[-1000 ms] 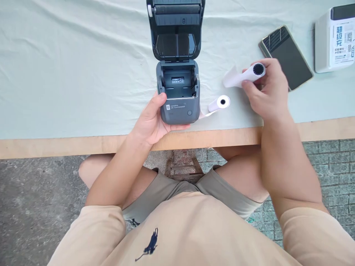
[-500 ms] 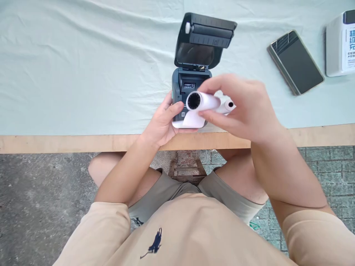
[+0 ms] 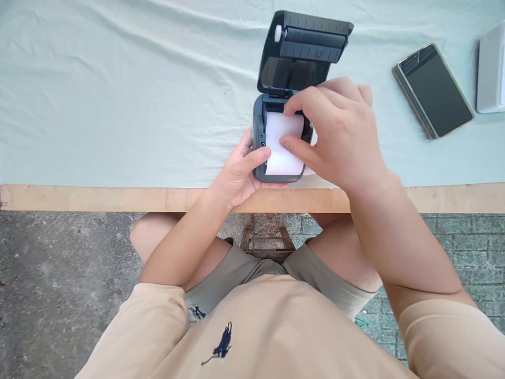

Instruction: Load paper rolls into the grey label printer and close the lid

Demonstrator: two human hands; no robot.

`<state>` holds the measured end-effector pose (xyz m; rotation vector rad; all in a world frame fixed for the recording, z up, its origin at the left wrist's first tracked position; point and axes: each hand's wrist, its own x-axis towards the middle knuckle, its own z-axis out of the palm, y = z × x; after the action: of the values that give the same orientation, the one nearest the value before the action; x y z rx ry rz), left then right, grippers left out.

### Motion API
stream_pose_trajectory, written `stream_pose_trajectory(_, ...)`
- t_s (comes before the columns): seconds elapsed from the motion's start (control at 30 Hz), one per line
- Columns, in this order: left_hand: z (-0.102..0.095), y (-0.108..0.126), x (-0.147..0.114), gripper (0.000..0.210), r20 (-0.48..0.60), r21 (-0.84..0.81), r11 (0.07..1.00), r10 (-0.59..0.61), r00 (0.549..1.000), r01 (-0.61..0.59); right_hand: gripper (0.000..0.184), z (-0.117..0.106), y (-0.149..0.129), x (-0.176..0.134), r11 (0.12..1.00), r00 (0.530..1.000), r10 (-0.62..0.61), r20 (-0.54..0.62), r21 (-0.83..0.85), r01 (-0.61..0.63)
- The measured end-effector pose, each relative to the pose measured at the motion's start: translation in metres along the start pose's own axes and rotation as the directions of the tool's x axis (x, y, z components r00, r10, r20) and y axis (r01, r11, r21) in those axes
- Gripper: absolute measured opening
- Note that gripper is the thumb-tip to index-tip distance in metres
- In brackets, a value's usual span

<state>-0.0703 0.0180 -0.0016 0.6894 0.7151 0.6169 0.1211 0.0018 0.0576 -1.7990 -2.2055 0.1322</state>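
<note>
The paper roll now sits down in the open bay of the small grey printer, where half a second ago it was held in the air in front of the machine, end-on to the camera. The right hand has come down with it: its fingers curl over the top of the roll while the thumb presses the loose white tail flat over the printer's near lip. The left hand has stayed where it was, wrapped around the printer's left near corner, thumb on the top edge just touching the paper, steadying the body at the near edge of the worktop.

The lid stands open, tilted back toward the far side. Judging from this, the roll looks seated or nearly so, with its tail drawn out toward the person, and the lid not yet closed.

A phone lies well apart to the right on the pale cloth, with a white box at the far right edge. The second roll seen earlier is now hidden behind the right hand.
</note>
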Motion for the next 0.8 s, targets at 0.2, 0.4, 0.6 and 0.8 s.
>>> stream_pose_trajectory(0.2, -0.003, -0.004, 0.001, 0.048, 0.034, -0.003, 0.999, 0.052, 0.998, -0.052, 0.032, 0.002, -0.004, -0.006, 0.994, 0.995, -0.066, 0.069, 0.096, 0.059)
stream_pose_trajectory(0.4, -0.002, -0.004, 0.000, 0.059, -0.001, 0.055, 0.998, 0.025, 1.000, -0.025, 0.017, -0.008, 0.006, -0.006, 0.965, 0.947, -0.076, -0.311, 0.218, 0.149)
stream_pose_trajectory(0.6, -0.002, -0.004, 0.001, 0.055, -0.035, 0.064, 0.998, 0.020, 0.999, -0.017, 0.022, -0.017, 0.008, 0.007, 0.905, 0.913, 0.131, -0.386, 0.422, 0.049)
stream_pose_trajectory(0.8, -0.002, -0.006, 0.001, 0.055, -0.028, 0.091, 0.995, 0.041, 0.999, -0.039, 0.009, -0.013, 0.011, 0.016, 0.914, 0.989, 0.117, -0.087, 0.399, -0.073)
